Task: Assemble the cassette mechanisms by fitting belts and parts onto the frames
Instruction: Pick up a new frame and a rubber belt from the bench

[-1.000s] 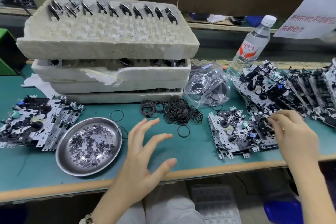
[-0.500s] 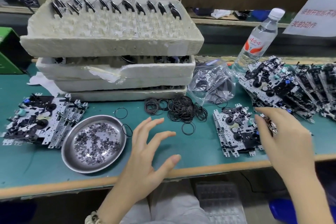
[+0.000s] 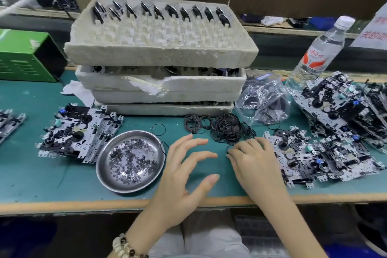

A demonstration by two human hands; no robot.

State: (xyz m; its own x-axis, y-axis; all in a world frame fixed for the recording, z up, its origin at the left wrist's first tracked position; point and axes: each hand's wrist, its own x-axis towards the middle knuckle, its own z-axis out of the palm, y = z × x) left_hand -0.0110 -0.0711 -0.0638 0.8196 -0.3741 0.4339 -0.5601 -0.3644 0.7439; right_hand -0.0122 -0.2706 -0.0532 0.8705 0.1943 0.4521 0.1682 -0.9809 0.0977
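On the green worktop, front centre: left grip hovers, fingers spread, holding nothing; right grip pinches one black belt at the near edge of the belt pile. Cassette frames lie just right; steel dish sits left.

even bright light; edges bowed, perhaps blurred.
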